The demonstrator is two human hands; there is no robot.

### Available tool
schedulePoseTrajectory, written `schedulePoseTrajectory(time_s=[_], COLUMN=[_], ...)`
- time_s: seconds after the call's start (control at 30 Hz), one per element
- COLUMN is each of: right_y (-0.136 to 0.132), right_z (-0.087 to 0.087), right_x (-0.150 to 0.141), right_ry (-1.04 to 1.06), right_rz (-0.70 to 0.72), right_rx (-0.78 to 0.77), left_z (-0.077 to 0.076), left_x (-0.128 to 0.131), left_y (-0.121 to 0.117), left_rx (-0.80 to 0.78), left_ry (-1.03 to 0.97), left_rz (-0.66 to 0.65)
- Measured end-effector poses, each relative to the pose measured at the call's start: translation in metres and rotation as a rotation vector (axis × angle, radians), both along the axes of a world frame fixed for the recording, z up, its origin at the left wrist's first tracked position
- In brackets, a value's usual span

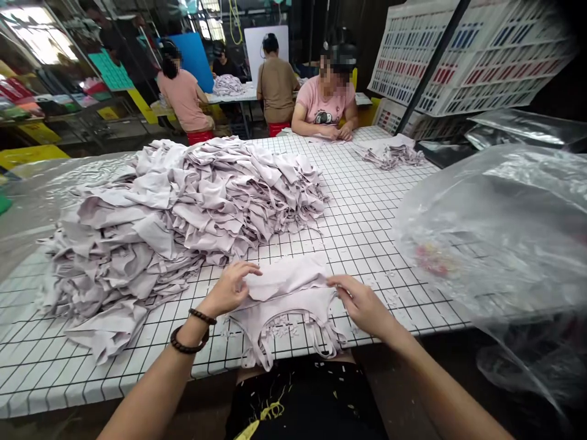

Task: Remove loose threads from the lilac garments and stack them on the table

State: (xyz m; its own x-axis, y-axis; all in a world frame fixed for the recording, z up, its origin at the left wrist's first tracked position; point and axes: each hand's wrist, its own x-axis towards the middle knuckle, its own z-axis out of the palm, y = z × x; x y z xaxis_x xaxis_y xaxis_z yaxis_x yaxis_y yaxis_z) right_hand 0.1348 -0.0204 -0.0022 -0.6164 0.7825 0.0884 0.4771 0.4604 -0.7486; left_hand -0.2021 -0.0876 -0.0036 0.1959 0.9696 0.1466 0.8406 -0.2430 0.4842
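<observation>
A pale pinkish-lilac fabric garment with thin looped straps point(293, 293) is spread near the edge of a white tabletop with a black grid pattern point(362, 220), its straps pointed toward the wearer's lap. Its left side is met by the left hand point(232, 287), on whose wrist two dark beaded bracelets point(190, 333) are worn; the fingers are curved and parted, and whether fabric is pinched cannot be told. The opposite side is reached by the right hand point(362, 302), its fingertips set at the garment's edge; whether a grip is taken there cannot be told either. Small pale scraps point(284, 327) are scattered around the garment. Beyond the left hand, much of the table is covered by a large heap of matching lilac garments point(197, 208). To the right, a clear plastic bag point(499, 232) is seen.
</observation>
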Motion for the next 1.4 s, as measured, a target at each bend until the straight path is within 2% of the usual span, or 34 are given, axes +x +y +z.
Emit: schedulePoseTrajectory(time_s=[0.13, 0.2, 0.27, 0.4, 0.53, 0.7, 0.8, 0.9, 0.93, 1.0, 1.07, 1.13, 1.27, 1.4], right_y=[0.069, 0.089, 0.099, 0.106, 0.111, 0.119, 0.12, 0.111, 0.107, 0.096, 0.084, 0.076, 0.073, 0.079], right_z=[-0.016, -0.021, -0.022, -0.022, -0.022, -0.023, -0.027, -0.031, -0.033, -0.037, -0.044, -0.053, -0.071, -0.079], right_x=[-0.063, -0.081, -0.089, -0.088, -0.086, -0.079, -0.074, -0.071, -0.071, -0.071, -0.069, -0.065, -0.051, -0.045], right_ry=[-0.213, -0.366, -0.477, -0.539, -0.464, -0.441, -0.421, -0.369, -0.354, -0.335, -0.344, -0.388, -0.471, -0.493], right_rz=[0.31, 0.444, 0.499, 0.464, 0.452, 0.269, 0.224, 0.179, 0.16, 0.14, 0.173, 0.225, 0.275, 0.259], right_rx=[0.098, 0.118, 0.145, 0.184, 0.117, 0.005, 0.009, 0.115, 0.169, 0.281, 0.364, 0.388, 0.375, 0.376], left_z=[-0.01, -0.014, -0.017, -0.023, -0.035, -0.049, -0.047, -0.039, -0.036, -0.034, -0.038, -0.047, -0.064, -0.059], left_x=[-0.029, -0.033, -0.035, -0.041, -0.049, -0.051, -0.043, -0.021, -0.011, 0.011, 0.031, 0.042, 0.04, 0.029], left_y=[-0.012, -0.008, 0.0, 0.009, 0.007, 0.001, -0.001, 0.001, 0.002, 0.004, 0.007, 0.007, 0.001, -0.008], left_rx=[-0.07, -0.096, -0.113, -0.128, -0.119, -0.112, -0.083, 0.058, 0.112, 0.157, 0.101, 0.006, -0.099, -0.128], left_ry=[0.222, 0.26, 0.262, 0.223, 0.2, 0.237, 0.204, 0.213, 0.221, 0.239, 0.269, 0.308, 0.356, 0.366], left_rz=[0.026, 0.048, 0.086, 0.167, 0.317, 0.507, 0.568, 0.645, 0.623, 0.463, 0.249, 0.127, 0.063, -0.019])
